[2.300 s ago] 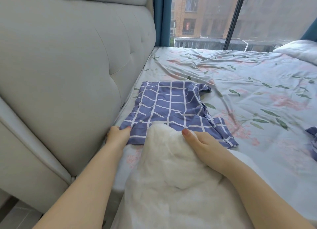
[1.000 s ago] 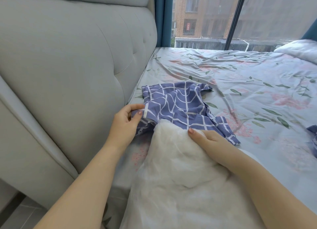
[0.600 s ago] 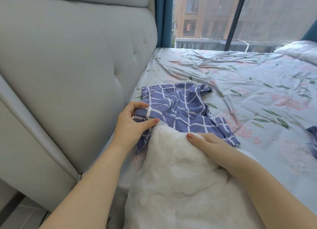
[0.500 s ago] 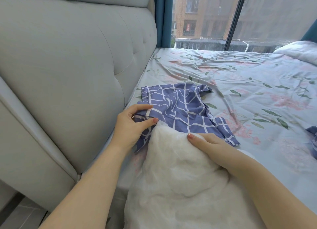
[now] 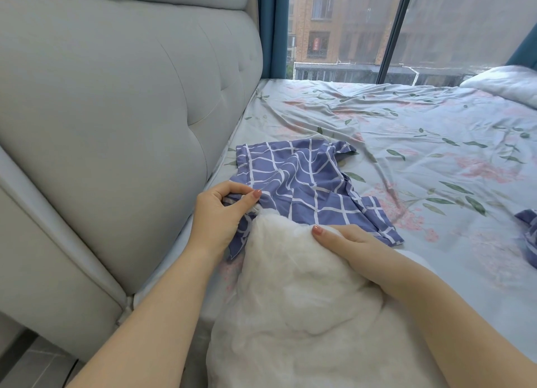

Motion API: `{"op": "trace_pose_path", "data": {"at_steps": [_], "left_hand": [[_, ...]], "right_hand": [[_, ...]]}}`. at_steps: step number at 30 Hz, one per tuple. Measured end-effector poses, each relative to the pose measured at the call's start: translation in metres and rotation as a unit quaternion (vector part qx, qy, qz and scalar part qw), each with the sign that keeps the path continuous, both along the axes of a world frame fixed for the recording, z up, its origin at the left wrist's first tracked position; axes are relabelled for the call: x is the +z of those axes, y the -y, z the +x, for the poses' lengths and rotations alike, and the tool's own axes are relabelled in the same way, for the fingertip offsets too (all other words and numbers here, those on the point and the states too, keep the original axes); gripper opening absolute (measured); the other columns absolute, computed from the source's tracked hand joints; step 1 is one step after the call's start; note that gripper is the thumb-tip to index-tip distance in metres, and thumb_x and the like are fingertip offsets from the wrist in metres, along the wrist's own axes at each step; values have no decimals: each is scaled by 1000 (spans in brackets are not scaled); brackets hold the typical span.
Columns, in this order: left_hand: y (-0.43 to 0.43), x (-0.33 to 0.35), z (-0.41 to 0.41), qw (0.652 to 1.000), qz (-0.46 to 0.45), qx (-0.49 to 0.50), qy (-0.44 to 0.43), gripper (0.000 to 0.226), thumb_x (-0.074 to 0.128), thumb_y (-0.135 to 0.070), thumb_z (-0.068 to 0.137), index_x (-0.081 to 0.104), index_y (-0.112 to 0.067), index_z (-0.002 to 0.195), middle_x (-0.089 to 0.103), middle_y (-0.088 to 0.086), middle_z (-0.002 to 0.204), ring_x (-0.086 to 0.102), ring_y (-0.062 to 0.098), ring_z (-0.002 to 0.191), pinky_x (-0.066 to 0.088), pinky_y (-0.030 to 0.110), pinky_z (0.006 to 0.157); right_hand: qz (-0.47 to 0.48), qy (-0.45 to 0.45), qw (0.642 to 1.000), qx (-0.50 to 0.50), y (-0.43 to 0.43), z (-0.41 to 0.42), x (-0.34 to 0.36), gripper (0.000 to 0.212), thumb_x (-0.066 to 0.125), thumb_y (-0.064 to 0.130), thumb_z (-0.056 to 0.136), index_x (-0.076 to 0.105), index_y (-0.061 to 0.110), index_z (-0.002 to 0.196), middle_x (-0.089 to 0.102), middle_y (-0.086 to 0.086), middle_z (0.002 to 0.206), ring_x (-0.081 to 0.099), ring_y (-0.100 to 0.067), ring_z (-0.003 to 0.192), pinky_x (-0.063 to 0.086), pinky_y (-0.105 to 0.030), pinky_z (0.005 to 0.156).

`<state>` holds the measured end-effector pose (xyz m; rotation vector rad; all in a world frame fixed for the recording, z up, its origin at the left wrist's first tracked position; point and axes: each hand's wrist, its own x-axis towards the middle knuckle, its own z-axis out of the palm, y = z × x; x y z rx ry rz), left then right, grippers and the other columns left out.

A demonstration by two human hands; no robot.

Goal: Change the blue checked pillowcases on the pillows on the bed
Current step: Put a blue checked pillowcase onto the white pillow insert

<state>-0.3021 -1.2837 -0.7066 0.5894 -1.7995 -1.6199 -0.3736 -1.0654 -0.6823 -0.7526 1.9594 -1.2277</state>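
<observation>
Your left hand [image 5: 218, 213] pinches the near edge of the blue checked pillowcase [image 5: 302, 181], which lies crumpled on the bed [image 5: 406, 143] beside the headboard [image 5: 122, 111]. Your right hand [image 5: 343, 242] grips the top of the bare white pillow [image 5: 293, 306] at the bed's near edge, touching the pillowcase.

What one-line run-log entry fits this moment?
left hand pinches blue checked pillowcase edge | right hand holds white pillow tip | tip against pillowcase

the blue checked pillowcase [image 5: 302, 181] is thin, matt woven cloth, creased. the bare pillow [image 5: 305, 315] looks soft and fleecy, slightly sheer white. the floral bedsheet [image 5: 406, 143] is smooth, rumpled cloth. the headboard [image 5: 116, 111] is padded, tufted, matt grey upholstery.
</observation>
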Motion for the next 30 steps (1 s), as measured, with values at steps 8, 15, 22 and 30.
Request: {"op": "trace_pose_path", "data": {"at_steps": [8, 15, 22, 30], "left_hand": [[0, 1, 0, 997, 55, -58, -21, 30, 80, -5, 75, 77, -25, 98, 76, 3, 102, 71, 19, 94, 54, 25, 78], [-2, 1, -1, 997, 68, -38, -20, 17, 79, -5, 77, 78, -21, 83, 75, -3, 79, 67, 14, 74, 54, 26, 71], [0, -5, -2, 999, 29, -15, 23, 7, 78, -15, 83, 76, -21, 80, 70, -9, 68, 59, 11, 62, 46, 28, 65], [-6, -2, -2, 994, 82, -72, 29, 5, 73, -20, 86, 74, -15, 86, 71, 7, 86, 60, 21, 79, 48, 35, 72]], "right_hand": [[4, -5, 1000, -3, 0, -2, 0, 39, 43, 48, 99, 75, 25, 100, 76, 5, 97, 71, -13, 95, 54, -26, 87], [1, 0, 1000, 0, 0, -2, -1, 39, 43, 47, 99, 75, 25, 100, 76, 4, 98, 71, -13, 94, 55, -25, 86], [8, -6, 1000, -4, 0, -3, -2, 43, 42, 51, 97, 74, 23, 100, 76, 2, 98, 71, -15, 95, 54, -31, 91], [-6, -9, 1000, -3, 1, -4, -3, 44, 41, 51, 98, 75, 24, 96, 76, 2, 94, 72, -14, 90, 56, -21, 78]]}}
